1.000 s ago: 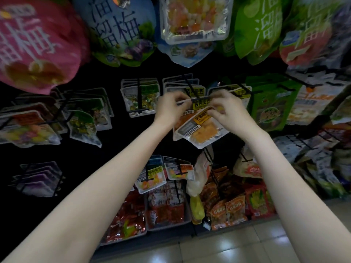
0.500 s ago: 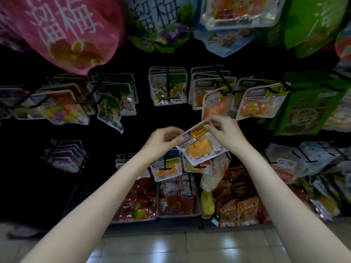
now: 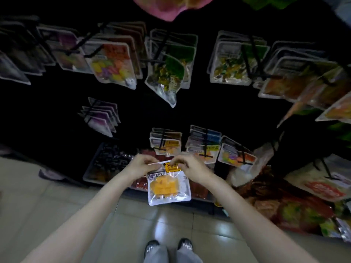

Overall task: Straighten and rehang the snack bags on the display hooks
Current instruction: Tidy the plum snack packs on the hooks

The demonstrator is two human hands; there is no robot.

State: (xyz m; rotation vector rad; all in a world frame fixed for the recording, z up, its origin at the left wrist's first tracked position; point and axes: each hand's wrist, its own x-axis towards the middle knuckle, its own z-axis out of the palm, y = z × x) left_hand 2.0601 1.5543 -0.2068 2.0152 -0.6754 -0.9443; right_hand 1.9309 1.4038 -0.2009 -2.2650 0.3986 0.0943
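A clear snack bag (image 3: 168, 186) with orange pieces inside and a yellow label hangs upright between my hands, off any hook. My left hand (image 3: 141, 167) pinches its top left corner. My right hand (image 3: 190, 167) pinches its top right corner by the label. Just behind my hands a black display hook (image 3: 162, 142) carries a few similar orange bags (image 3: 167, 147). To its right, another hook (image 3: 206, 147) holds blue-topped bags (image 3: 204, 149).
The dark rack carries more hooked bags: mixed candy (image 3: 112, 67), green snacks (image 3: 169, 73), purple packs (image 3: 100, 116). Bins (image 3: 91, 168) of red packets stand at the rack's foot, loose bags (image 3: 284, 202) piled to the right. Tiled floor (image 3: 57, 205) and my shoes (image 3: 167, 245) lie below.
Both hands took the orange bag off the upper hook and brought it down to the lowest row. The bag went from tilted to upright, and my view dropped toward the floor.
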